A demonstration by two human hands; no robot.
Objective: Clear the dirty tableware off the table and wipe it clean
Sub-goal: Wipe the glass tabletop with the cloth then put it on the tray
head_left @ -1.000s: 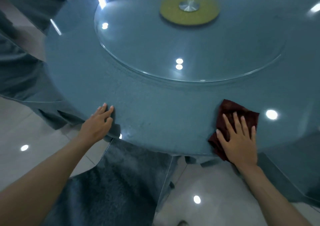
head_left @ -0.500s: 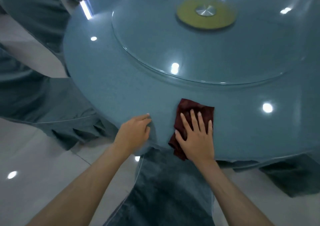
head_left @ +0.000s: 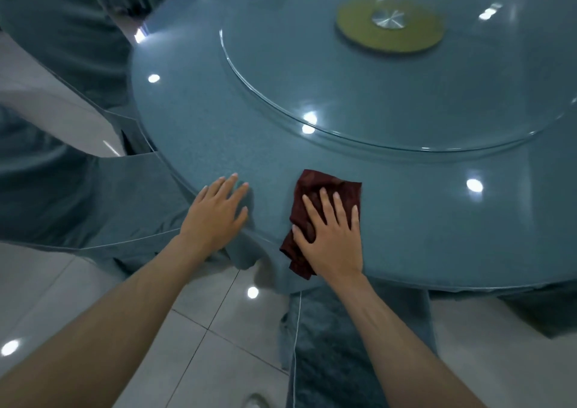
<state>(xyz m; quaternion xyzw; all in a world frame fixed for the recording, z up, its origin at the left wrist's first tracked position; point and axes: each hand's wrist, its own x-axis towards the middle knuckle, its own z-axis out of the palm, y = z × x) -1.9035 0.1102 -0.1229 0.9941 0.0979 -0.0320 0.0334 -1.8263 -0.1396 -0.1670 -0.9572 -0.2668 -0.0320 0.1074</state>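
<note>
A round blue-grey table fills the upper right of the head view. A dark red cloth lies on its near edge, partly hanging over the rim. My right hand presses flat on the cloth with fingers spread. My left hand rests flat on the table's rim just left of it, fingers apart, holding nothing. No tableware shows on the table.
A round glass turntable with a yellow-green hub sits on the table's middle. Chairs in blue-grey covers stand at the left and below the near edge. Glossy white floor tiles lie underneath.
My right hand slid the red cloth leftward along the near edge, from the right side to beside my left hand. The view shifted left around the table, and my left hand's fingers spread flatter.
</note>
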